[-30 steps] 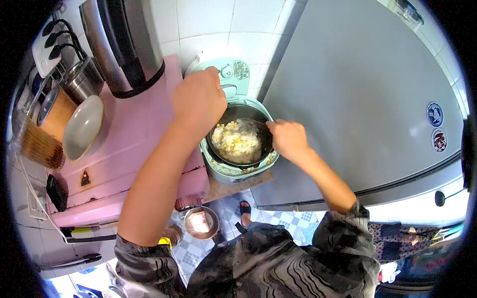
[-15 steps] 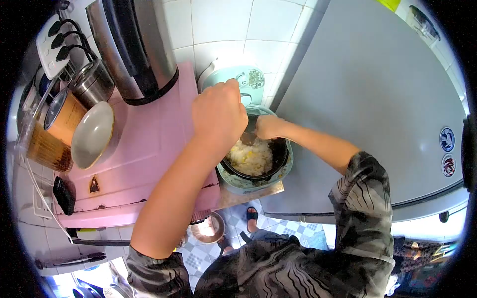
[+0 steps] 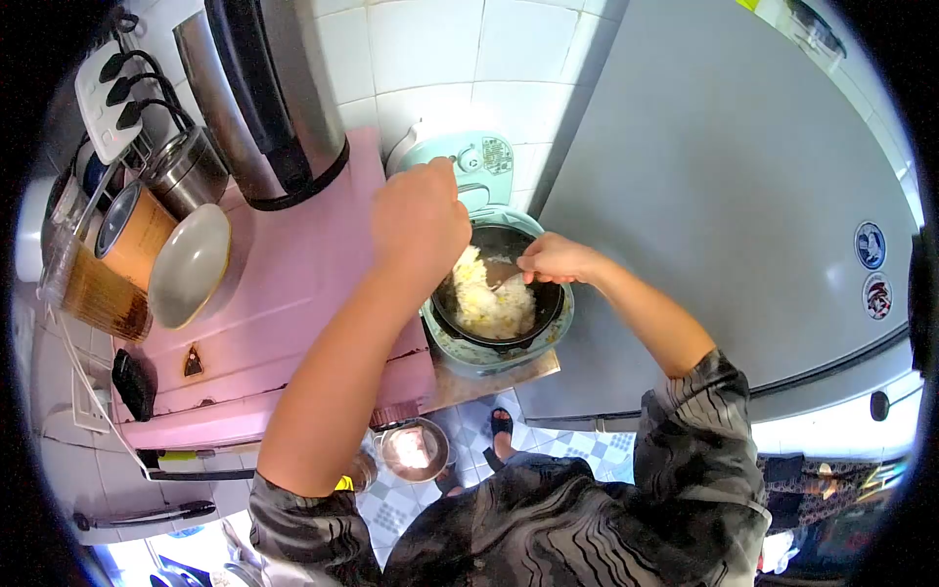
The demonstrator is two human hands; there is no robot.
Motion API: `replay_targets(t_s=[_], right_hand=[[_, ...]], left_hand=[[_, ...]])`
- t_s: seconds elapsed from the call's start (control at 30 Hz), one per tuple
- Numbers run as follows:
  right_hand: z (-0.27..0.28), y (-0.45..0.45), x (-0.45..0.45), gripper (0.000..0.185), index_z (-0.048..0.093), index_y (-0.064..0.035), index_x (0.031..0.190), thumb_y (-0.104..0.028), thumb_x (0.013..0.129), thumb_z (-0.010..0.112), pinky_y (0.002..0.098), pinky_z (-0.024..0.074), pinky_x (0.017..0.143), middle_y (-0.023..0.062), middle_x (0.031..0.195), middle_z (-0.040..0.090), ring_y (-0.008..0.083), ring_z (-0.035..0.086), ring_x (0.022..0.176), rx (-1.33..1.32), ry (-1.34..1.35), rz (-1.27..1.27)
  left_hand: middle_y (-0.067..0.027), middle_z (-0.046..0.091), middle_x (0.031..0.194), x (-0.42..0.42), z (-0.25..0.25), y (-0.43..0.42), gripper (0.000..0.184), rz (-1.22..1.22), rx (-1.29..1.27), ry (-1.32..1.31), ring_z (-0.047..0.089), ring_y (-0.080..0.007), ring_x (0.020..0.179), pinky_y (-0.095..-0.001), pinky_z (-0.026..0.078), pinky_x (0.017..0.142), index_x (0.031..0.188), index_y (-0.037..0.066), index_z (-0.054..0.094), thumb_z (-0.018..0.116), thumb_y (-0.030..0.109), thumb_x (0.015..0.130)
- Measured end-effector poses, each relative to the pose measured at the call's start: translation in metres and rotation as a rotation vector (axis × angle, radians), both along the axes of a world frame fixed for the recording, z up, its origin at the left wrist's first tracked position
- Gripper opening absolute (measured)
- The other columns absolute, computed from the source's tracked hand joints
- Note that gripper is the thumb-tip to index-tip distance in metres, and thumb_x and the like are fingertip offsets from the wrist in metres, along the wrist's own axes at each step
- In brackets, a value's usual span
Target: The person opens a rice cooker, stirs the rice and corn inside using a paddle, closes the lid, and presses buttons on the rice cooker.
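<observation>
A: Kettle [image 3: 318, 108]?
B: Brushed-looking metal, black plastic-looking handle [image 3: 249, 78].
A: Pink worktop [image 3: 293, 284]?
B: Smooth, semi-gloss; chipped near edge.
A: Bowl [image 3: 189, 266], wall tiles [image 3: 425, 44]?
B: Glossy, ceramic-looking.
A: Inner pot [image 3: 551, 305], cooker lid [image 3: 419, 151]?
B: Dark metal look; smooth plastic.
A: Fridge [image 3: 724, 196]?
B: Smooth, satin; material unclear.
A: Shirt [image 3: 587, 523]?
B: Cloth, mostly matt.

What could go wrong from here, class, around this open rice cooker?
Rice could spill over the rim of the pot as the right hand works a utensil in it. The left hand, just above, might brush the pot, which may be hot. The pan below might be kicked by a nearby foot.
</observation>
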State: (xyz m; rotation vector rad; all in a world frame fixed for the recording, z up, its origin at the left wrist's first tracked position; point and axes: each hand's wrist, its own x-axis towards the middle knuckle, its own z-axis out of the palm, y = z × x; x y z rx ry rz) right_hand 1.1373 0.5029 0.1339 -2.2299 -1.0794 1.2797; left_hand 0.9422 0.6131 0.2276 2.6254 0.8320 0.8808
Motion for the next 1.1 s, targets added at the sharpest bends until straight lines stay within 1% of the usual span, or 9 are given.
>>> replay_targets(t_s=[0.13,0.2,0.43,0.53,0.77,0.9,1.03,1.07,1.1], right_hand=[[-0.010,-0.040,0.007,0.021,0.063,-0.0057,0.076,-0.025,0.082,0.057,0.0321,0.0382,0.043,0.0022,0.052,0.053,0.0148,0.047,0.044,0.306,-0.436,0.141],[-0.008,-0.062,-0.018,0.018,0.066,-0.0099,0.077,-0.027,0.079,0.061,0.0378,0.0470,0.061,0.0058,0.067,0.061,0.0245,0.059,0.064,0.510,-0.914,0.210],[0.022,-0.079,-0.048,0.011,0.062,-0.0095,0.074,-0.020,0.077,0.060,0.0402,0.0471,0.060,0.0064,0.070,0.057,0.0261,0.059,0.069,0.542,-1.385,0.443],[0.034,-0.084,-0.055,0.012,0.062,-0.0093,0.073,-0.020,0.077,0.060,0.0404,0.0472,0.058,0.0073,0.069,0.058,0.0269,0.060,0.067,0.566,-1.203,0.246],[0.024,-0.098,-0.063,0.010,0.065,-0.0104,0.080,-0.019,0.078,0.061,0.0399,0.0467,0.054,0.0064,0.069,0.058,0.0290,0.059,0.061,0.435,-1.147,0.315],[0.050,-0.105,-0.077,0.018,0.062,-0.0087,0.072,-0.023,0.080,0.057,0.0426,0.0471,0.055,0.0099,0.071,0.060,0.0293,0.061,0.066,0.398,-1.101,0.103],[-0.006,-0.119,-0.077,0.012,0.063,-0.0104,0.088,-0.016,0.079,0.058,0.0408,0.0462,0.055,0.0082,0.068,0.054,0.0280,0.059,0.065,0.535,-1.074,0.036],[-0.027,-0.130,-0.076,0.038,0.063,-0.0146,0.107,-0.008,0.069,0.061,0.0380,0.0459,0.057,0.0057,0.071,0.051,0.0254,0.055,0.065,0.605,-1.095,0.062],[-0.043,-0.139,-0.078,0.038,0.063,-0.0146,0.107,-0.008,0.069,0.061,0.0380,0.0459,0.057,0.0057,0.071,0.051,0.0254,0.055,0.065,0.605,-1.098,0.070]], left_hand=[[-0.0139,0.061,0.073,-0.004,0.005,-0.001,0.004,0.010,0.025,0.022,0.061,-0.0317,0.071,-0.0425,0.047,0.064,0.074,0.004,0.057,0.057,0.005,0.070],[-0.0139,0.061,0.073,-0.002,0.004,-0.003,0.004,-0.006,0.031,0.024,0.061,-0.0316,0.071,-0.0425,0.047,0.064,0.074,0.004,0.057,0.057,0.005,0.070],[-0.0140,0.061,0.074,-0.004,0.008,-0.002,0.005,-0.002,-0.019,0.057,0.060,-0.0317,0.072,-0.0435,0.047,0.065,0.075,0.004,0.056,0.057,0.007,0.070],[-0.0138,0.061,0.075,-0.004,0.009,-0.003,0.005,-0.003,-0.031,0.063,0.060,-0.0317,0.074,-0.0439,0.046,0.066,0.075,0.004,0.056,0.057,0.007,0.071],[-0.0125,0.061,0.074,-0.006,0.014,-0.005,0.005,0.015,-0.043,0.089,0.060,-0.0305,0.074,-0.0429,0.047,0.066,0.076,0.004,0.057,0.057,0.008,0.072],[-0.0121,0.061,0.074,-0.002,0.009,-0.003,0.005,0.018,-0.029,0.093,0.061,-0.0297,0.074,-0.0422,0.047,0.066,0.075,0.005,0.057,0.058,0.009,0.072],[-0.0120,0.062,0.074,-0.003,0.009,-0.001,0.005,0.021,-0.012,0.071,0.061,-0.0298,0.073,-0.0416,0.048,0.065,0.075,0.005,0.057,0.058,0.008,0.072],[-0.0119,0.062,0.074,-0.003,0.010,-0.001,0.005,0.025,-0.011,0.070,0.061,-0.0299,0.072,-0.0414,0.048,0.064,0.075,0.005,0.057,0.058,0.008,0.072],[-0.0119,0.062,0.074,-0.004,0.010,-0.001,0.005,0.030,-0.015,0.065,0.061,-0.0299,0.072,-0.0414,0.048,0.064,0.075,0.005,0.057,0.058,0.008,0.072]])
